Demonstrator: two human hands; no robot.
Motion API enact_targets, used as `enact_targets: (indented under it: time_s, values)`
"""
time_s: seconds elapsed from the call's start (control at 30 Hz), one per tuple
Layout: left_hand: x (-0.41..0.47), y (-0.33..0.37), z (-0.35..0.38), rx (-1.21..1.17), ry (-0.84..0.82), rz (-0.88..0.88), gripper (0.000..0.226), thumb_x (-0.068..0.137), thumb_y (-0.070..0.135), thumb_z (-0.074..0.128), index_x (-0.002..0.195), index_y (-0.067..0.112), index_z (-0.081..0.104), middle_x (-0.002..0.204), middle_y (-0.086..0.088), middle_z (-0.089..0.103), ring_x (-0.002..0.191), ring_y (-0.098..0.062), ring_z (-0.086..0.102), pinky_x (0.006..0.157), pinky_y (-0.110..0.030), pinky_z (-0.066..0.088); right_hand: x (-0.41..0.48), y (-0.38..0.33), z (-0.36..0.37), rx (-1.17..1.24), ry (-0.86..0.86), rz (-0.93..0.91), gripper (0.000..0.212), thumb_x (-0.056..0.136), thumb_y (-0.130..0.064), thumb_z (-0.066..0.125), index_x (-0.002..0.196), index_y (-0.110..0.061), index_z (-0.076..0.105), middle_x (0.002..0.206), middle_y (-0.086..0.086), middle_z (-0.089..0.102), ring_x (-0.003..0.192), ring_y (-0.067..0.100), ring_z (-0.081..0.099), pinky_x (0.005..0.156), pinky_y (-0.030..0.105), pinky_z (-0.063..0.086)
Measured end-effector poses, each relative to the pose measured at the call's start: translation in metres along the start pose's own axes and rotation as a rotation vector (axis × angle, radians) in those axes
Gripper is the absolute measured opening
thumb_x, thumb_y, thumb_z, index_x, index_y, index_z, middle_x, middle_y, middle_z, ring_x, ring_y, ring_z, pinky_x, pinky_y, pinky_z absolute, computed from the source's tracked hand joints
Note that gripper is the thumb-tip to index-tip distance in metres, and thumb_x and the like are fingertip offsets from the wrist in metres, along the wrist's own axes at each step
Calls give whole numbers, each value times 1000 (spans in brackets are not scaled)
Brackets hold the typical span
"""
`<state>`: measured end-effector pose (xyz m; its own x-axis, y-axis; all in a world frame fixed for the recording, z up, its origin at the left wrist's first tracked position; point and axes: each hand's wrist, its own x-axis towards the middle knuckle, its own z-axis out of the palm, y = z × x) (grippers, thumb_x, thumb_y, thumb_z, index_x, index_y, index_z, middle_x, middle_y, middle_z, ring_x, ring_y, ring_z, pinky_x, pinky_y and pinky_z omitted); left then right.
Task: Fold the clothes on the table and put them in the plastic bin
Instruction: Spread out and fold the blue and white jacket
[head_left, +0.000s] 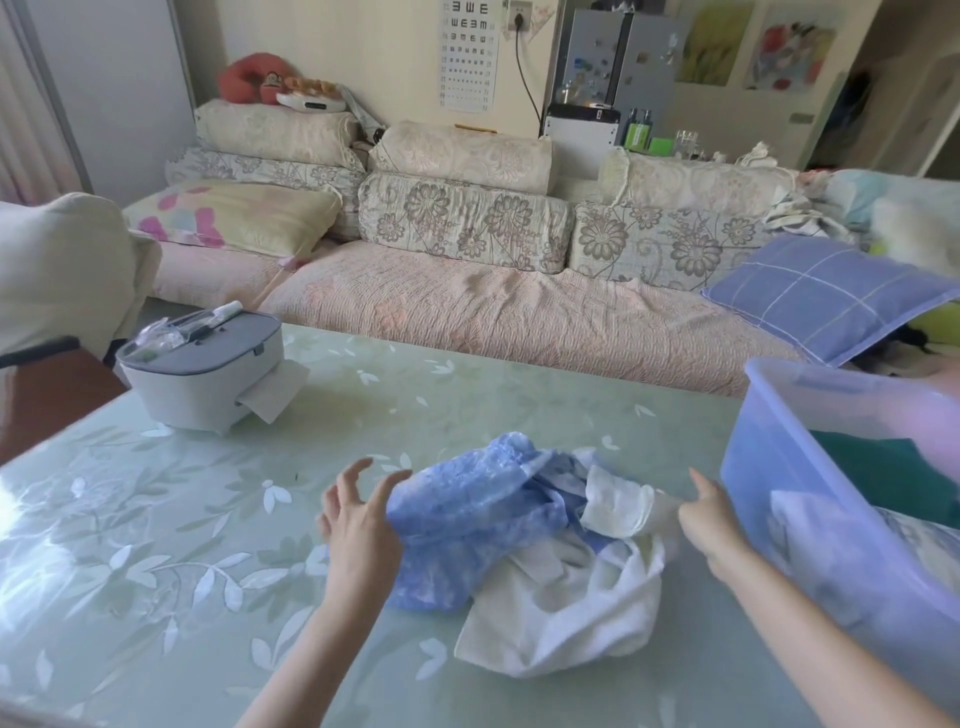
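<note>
A crumpled heap of clothes lies mid-table: a blue patterned garment (467, 525) on top of a white one (566, 618). My left hand (358, 525) hovers at the heap's left edge with fingers spread, its thumb against the blue cloth. My right hand (709, 519) is at the heap's right side, pinching a white fold. The translucent blue plastic bin (810, 499) stands at the right edge, just beside my right hand, with folded dark green and pale clothes inside.
A grey lidded tissue box (205, 371) sits at the table's far left with a tissue hanging out. The glass-topped table (156, 545) has a leaf pattern. A sofa (493, 312) with cushions runs behind the table.
</note>
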<state>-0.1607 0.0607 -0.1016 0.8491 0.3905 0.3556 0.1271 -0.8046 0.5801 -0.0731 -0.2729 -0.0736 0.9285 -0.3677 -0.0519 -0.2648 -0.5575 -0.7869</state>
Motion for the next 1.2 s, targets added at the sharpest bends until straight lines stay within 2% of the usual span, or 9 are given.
enact_targets:
  time_s: [0.2, 0.33, 0.43, 0.5, 0.63, 0.73, 0.97, 1.1, 1.2]
  values:
    - [-22, 15, 31, -7, -224, 518, 31, 81, 50, 45, 108, 42, 59, 108, 12, 67, 104, -21, 64, 86, -46, 51, -47, -12, 24, -319, -210, -354, 49, 81, -36, 67, 121, -9, 61, 128, 12, 55, 125, 29, 46, 101, 34, 31]
    - [-42, 10, 55, 287, -384, 586, 60, 74, 67, 34, 127, 44, 49, 120, 14, 62, 116, -17, 58, 94, -56, 41, -75, 10, 43, -621, -368, -513, 106, 43, -84, 29, 141, -46, 25, 156, -9, -9, 144, 19, -8, 114, 43, 15]
    - [-30, 1, 64, 356, -394, 518, 44, 89, 59, 27, 98, 46, 68, 102, 19, 67, 104, -18, 66, 79, -62, 47, -82, 31, 48, -655, -475, -559, 69, 67, -70, 51, 131, -56, 32, 141, -21, -34, 138, 19, -28, 116, 52, 4]
    - [-15, -5, 65, 364, -335, 533, 16, 83, 32, 59, 87, 40, 72, 95, 21, 68, 101, -17, 67, 76, -68, 44, -77, 35, 40, -607, -540, -574, 39, 85, -34, 64, 107, -60, 44, 142, -21, -27, 136, 12, -24, 117, 42, 2]
    - [18, -16, 55, 353, -202, 489, 48, 40, -9, 67, 73, 25, 74, 82, 13, 72, 95, -22, 69, 82, -76, 32, -59, 40, 21, -507, -661, -590, 58, 83, 8, 52, 96, -48, 60, 143, -23, -12, 139, 6, -16, 104, 10, 12]
    - [40, -13, 40, 298, -244, 301, 47, 61, -9, 46, 87, 16, 76, 90, 8, 73, 121, -24, 54, 101, -72, 0, -38, 51, 13, -493, -616, -628, 75, 78, 12, 48, 54, -58, 55, 143, -20, 2, 146, 14, -5, 102, 6, 1]
    - [73, 4, 18, 288, -74, 139, 60, 72, -16, 40, 112, 19, 68, 129, -1, 59, 146, -21, 5, 104, -47, -29, -7, 46, -31, -335, -370, -657, 76, 68, 24, 47, 40, -47, 53, 137, -26, 30, 139, 7, 19, 111, 16, 15]
    - [60, 14, 30, 190, 57, 207, 70, 57, -20, 47, 112, 18, 66, 130, -9, 55, 142, -32, 18, 111, -59, -3, -13, 31, -29, -252, -341, -594, 77, 81, 18, 45, 78, -57, 65, 141, -16, 29, 133, 3, 24, 98, 4, 20]
    - [9, 39, 42, -59, 109, 387, 48, 63, -5, 43, 99, 17, 65, 110, -5, 59, 115, -32, 48, 100, -41, 33, -23, 29, 2, -359, -384, -672, 44, 86, -5, 62, 107, -44, 63, 141, -12, 35, 136, 14, 28, 102, 10, 17]
